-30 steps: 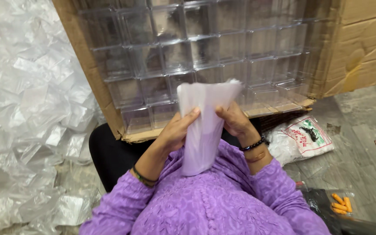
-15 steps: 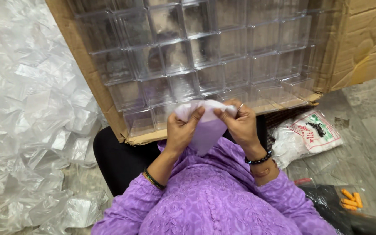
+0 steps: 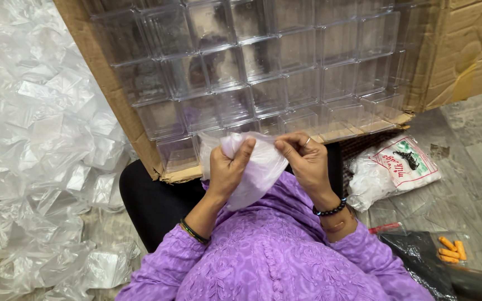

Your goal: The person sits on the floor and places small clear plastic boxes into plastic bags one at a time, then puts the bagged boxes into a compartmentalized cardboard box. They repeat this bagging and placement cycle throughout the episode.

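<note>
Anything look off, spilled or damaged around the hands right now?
Nothing looks damaged. Both hands, left and right, pinch a thin plastic bag. The clear boxes sit in neat rows in the cardboard carton. Only loose crumpled plastic wrap covers the floor at left.

Left hand [image 3: 227,170] fisted, right hand [image 3: 303,159] pinching

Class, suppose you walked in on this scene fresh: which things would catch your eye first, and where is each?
First, the cardboard box at the top, packed with clear plastic containers. Just below it, the left hand and right hand pinch a thin translucent plastic bag over a purple-clad lap. A heap of crumpled clear plastic bags fills the left side.
</note>
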A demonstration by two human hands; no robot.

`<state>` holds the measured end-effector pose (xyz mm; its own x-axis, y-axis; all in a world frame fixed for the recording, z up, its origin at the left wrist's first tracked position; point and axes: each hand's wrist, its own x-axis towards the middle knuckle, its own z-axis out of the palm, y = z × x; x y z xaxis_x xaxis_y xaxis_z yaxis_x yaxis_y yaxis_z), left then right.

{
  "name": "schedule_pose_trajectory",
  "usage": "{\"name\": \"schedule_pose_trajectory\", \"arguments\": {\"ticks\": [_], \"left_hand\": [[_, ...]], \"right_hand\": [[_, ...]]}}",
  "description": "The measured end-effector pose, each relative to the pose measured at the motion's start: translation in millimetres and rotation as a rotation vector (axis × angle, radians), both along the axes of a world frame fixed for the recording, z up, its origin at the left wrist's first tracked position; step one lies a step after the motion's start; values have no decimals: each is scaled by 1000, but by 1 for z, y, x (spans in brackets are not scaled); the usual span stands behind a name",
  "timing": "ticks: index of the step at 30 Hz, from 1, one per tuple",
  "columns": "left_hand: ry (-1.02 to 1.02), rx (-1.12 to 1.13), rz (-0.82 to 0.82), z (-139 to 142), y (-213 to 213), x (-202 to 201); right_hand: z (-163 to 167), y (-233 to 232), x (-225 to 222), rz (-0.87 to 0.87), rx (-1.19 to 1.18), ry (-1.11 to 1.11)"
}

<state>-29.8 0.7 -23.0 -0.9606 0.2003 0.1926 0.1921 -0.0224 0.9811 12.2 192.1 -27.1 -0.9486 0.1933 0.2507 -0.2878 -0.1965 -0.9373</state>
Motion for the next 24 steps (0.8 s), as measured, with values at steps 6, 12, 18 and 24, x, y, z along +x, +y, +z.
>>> {"name": "schedule_pose_trajectory", "arguments": {"ticks": [6,12,18,24], "left_hand": [[-163,130,-159,-9,5,3],[-238,204,-177,-20,9,3],[-267,141,-219,-11,12,6],[-297,355,-233,-10,17,8]], "right_hand": [[-16,-1,12,-37,-4,-22],[-31,-4,13,-49,-72,-85],[-45,-6,12,-16,-226,-46],[-47,-10,16,10,-240,-48]]}}
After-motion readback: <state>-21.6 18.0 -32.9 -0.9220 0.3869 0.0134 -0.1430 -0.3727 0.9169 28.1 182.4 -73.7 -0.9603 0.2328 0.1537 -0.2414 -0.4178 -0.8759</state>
